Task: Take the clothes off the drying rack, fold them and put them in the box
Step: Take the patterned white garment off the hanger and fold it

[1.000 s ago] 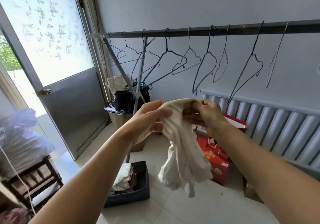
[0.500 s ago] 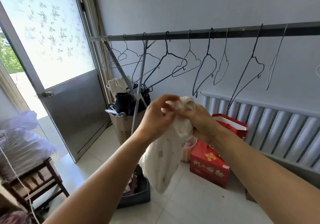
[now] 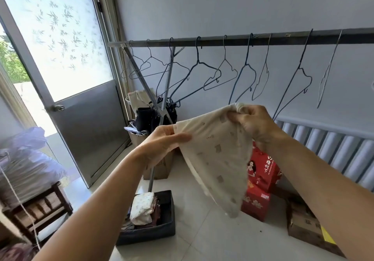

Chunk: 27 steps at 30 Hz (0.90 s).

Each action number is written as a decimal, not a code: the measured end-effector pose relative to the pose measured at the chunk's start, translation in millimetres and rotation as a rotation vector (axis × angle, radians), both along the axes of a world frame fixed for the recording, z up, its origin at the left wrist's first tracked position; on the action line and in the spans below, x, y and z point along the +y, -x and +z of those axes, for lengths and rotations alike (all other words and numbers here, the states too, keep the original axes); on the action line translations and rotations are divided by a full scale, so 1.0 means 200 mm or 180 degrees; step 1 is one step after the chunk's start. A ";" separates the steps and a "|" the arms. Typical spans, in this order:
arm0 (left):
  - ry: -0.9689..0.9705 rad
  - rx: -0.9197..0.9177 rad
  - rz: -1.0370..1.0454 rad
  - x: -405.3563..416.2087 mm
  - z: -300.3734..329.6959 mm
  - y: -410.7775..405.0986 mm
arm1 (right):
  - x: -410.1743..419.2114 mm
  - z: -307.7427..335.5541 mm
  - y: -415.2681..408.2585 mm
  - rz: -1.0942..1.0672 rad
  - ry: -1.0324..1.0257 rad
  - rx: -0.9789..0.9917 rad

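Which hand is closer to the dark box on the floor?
Left. The left hand holds the cream garment almost straight above the dark box; the right hand grips the cloth's other end, higher and off to the right.

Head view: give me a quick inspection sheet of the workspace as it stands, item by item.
Surface: pale tiled floor; no table seen.
Job's things: cream patterned garment held spread in the air between both hands; drying rack bar carries only bare wire hangers; dark box on the floor holds folded clothes.
Clutter: red gift boxes, cardboard box, black bag, wooden stool with filled plastic bags.
Grippers: left hand pinches the garment's left edge; right hand has a grip on its bunched top corner.
Cables: white cord hanging at far left.
Surroundings: frosted door ajar, radiator on the wall.
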<state>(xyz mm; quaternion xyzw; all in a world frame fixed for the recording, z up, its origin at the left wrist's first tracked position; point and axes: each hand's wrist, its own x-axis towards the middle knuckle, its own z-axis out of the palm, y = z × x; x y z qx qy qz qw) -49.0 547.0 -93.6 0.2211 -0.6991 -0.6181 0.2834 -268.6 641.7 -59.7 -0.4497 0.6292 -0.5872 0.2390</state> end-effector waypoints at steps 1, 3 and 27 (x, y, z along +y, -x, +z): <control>-0.0222 0.0265 0.0099 0.01 0.00 0.01 | 0.00 0.00 0.01 0.0007 -0.0112 -0.0301; -0.0600 0.0685 0.0409 0.01 -0.02 0.04 | 0.01 0.00 0.01 0.0137 -0.0247 -0.0922; -0.1289 0.0763 0.1303 0.10 -0.26 0.06 | -0.03 -0.47 -0.10 0.1710 -0.0510 -0.1580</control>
